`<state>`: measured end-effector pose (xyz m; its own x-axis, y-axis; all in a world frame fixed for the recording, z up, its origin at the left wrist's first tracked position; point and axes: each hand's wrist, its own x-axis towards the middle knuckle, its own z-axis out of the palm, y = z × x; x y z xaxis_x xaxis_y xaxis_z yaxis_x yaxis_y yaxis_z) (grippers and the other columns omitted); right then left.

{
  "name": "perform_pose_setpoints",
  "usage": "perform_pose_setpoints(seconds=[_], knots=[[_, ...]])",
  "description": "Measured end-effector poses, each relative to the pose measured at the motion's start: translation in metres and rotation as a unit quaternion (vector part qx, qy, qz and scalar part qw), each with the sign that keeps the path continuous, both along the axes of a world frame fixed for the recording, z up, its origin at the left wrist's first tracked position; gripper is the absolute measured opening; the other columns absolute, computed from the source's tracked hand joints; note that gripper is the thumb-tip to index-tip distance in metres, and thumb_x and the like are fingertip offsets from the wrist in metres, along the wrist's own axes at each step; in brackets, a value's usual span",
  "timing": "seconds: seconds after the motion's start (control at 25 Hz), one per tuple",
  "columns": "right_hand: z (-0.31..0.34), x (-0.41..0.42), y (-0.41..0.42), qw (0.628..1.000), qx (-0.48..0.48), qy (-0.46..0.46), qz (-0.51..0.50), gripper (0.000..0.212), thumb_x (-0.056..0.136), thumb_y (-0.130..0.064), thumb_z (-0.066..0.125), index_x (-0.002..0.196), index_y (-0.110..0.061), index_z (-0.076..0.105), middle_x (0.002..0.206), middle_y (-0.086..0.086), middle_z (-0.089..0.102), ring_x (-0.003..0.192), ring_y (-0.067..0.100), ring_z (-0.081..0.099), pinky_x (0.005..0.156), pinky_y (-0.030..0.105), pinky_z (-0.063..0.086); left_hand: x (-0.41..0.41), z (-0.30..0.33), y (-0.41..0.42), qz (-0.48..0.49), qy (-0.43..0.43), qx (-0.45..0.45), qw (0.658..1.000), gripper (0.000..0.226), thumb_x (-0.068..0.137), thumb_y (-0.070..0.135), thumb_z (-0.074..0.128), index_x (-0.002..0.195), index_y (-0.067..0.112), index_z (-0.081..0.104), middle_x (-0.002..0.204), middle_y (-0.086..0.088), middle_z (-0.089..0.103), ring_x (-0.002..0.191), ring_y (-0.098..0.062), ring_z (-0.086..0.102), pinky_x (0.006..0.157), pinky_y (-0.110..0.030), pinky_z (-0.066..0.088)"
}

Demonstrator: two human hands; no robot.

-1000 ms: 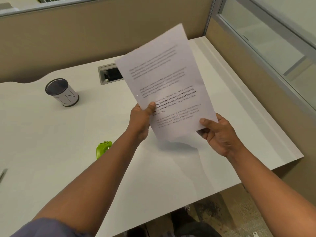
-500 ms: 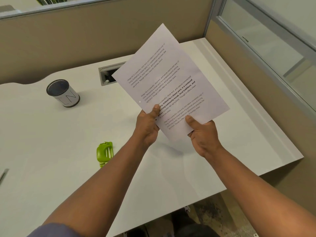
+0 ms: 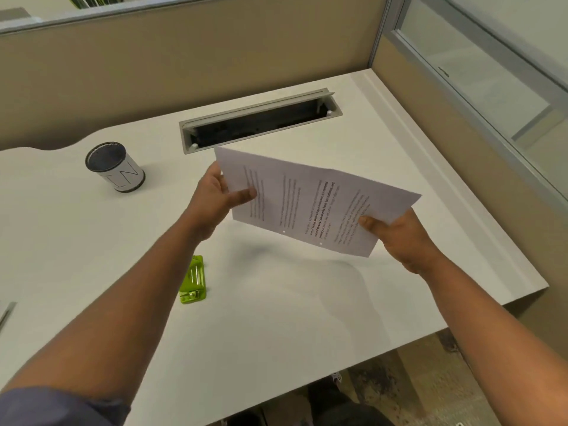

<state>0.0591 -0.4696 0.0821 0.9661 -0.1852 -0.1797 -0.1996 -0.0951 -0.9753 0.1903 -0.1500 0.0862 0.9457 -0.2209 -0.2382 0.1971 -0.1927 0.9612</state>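
- The printed sheet (image 3: 307, 195) is hanging in the air just above the bench (image 3: 276, 318), turned sideways so that its lines of text are running up and down.
- The left hand (image 3: 216, 199) is gripping the sheet's left end, with the thumb pressing on the printed face.
- The right hand (image 3: 396, 238) is pinching the sheet's near right corner, thumb on top.
- A green stapler (image 3: 193, 281) is lying on the bench beside the left forearm.
- A cup (image 3: 116, 169) is standing upright well to the left, and an open cable slot (image 3: 259, 119) is lying beyond the sheet.

The pen cup (image 3: 115, 167) stands on the bench (image 3: 276, 327), left of the cable hatch (image 3: 261, 122). The stapler (image 3: 193, 281) lies nearer, left of the paper (image 3: 307, 201).
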Motion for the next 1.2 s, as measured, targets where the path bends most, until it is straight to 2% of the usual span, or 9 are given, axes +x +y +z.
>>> perform_pose_setpoints(seconds=[0.08,0.12,0.32,0.48,0.6,0.76,0.88,1.08,1.2], knots=[[-0.004,0.000,0.001,1.000,-0.023,-0.006,-0.002,0.031,0.096,-0.005,0.064,0.108,-0.033,0.067,0.108,-0.010,0.074,0.102,0.007,0.071,0.092,0.035,0.057,-0.004,-0.013,-0.001,0.001,-0.003,-0.020,1.000,0.038,0.087,0.000,0.073,0.121,0.015,0.066,0.115,-0.001,0.075,0.113,-0.026,0.068,0.104,-0.057,0.050],[-0.006,0.000,0.002,0.999,-0.031,-0.006,-0.011,0.029,0.097,-0.006,0.064,0.109,-0.033,0.067,0.109,-0.009,0.074,0.102,0.007,0.071,0.091,0.035,0.057,-0.008,-0.018,-0.003,0.012,-0.009,-0.025,1.000,0.032,0.090,-0.002,0.069,0.116,0.016,0.069,0.111,0.003,0.076,0.110,-0.024,0.069,0.106,-0.054,0.050],[-0.021,-0.003,0.017,0.994,-0.041,0.008,-0.101,0.021,0.097,-0.012,0.065,0.115,-0.023,0.065,0.105,-0.010,0.072,0.099,0.007,0.070,0.088,0.032,0.058,-0.029,-0.031,-0.024,0.071,-0.058,0.002,0.996,0.022,0.099,0.010,0.062,0.106,0.029,0.071,0.102,0.016,0.075,0.100,-0.015,0.070,0.090,-0.036,0.058],[-0.035,-0.008,0.029,0.992,-0.041,0.017,-0.118,0.024,0.097,-0.013,0.065,0.121,-0.017,0.065,0.106,-0.007,0.072,0.102,0.011,0.070,0.088,0.029,0.057,-0.039,-0.044,-0.031,0.109,-0.062,0.006,0.992,0.018,0.099,0.013,0.062,0.110,0.024,0.071,0.103,0.013,0.074,0.097,-0.010,0.069,0.083,-0.026,0.054],[-0.048,-0.011,0.031,0.993,-0.051,0.043,-0.093,0.032,0.097,-0.015,0.065,0.129,-0.012,0.062,0.117,0.002,0.071,0.109,0.020,0.069,0.093,0.037,0.057,-0.045,-0.053,-0.030,0.106,-0.043,0.018,0.993,0.020,0.099,0.010,0.061,0.115,0.020,0.069,0.105,0.010,0.073,0.096,-0.007,0.068,0.084,-0.026,0.051],[-0.050,-0.010,0.031,0.992,-0.060,0.046,-0.097,0.034,0.097,-0.015,0.064,0.132,-0.013,0.061,0.119,0.003,0.071,0.109,0.020,0.068,0.094,0.039,0.057,-0.045,-0.057,-0.028,0.111,-0.039,0.030,0.993,0.021,0.100,0.011,0.060,0.117,0.020,0.069,0.109,0.007,0.074,0.098,-0.005,0.068,0.083,-0.021,0.051],[-0.053,-0.012,0.031,0.992,-0.066,0.055,-0.095,0.036,0.097,-0.017,0.065,0.132,-0.011,0.061,0.119,0.003,0.071,0.109,0.020,0.068,0.095,0.044,0.058,-0.047,-0.059,-0.027,0.117,-0.023,0.036,0.992,0.022,0.099,0.011,0.060,0.119,0.018,0.069,0.109,0.007,0.073,0.099,-0.007,0.067,0.083,-0.023,0.050],[-0.052,-0.013,0.034,0.992,-0.068,0.061,-0.086,0.037,0.097,-0.014,0.063,0.134,-0.011,0.060,0.121,0.004,0.070,0.112,0.023,0.067,0.094,0.041,0.058,-0.046,-0.048,-0.028,0.121,-0.026,0.057,0.991,0.022,0.099,0.011,0.060,0.119,0.016,0.069,0.107,0.006,0.072,0.095,-0.006,0.066,0.080,-0.023,0.050],[-0.040,-0.014,0.034,0.992,-0.038,0.068,-0.096,0.029,0.097,-0.010,0.064,0.125,-0.014,0.064,0.113,-0.002,0.072,0.106,0.019,0.069,0.092,0.038,0.057,-0.031,-0.015,-0.024,0.082,-0.065,0.112,0.988,0.023,0.099,0.012,0.061,0.120,0.013,0.070,0.107,0.001,0.070,0.100,-0.020,0.067,0.081,-0.031,0.053]])
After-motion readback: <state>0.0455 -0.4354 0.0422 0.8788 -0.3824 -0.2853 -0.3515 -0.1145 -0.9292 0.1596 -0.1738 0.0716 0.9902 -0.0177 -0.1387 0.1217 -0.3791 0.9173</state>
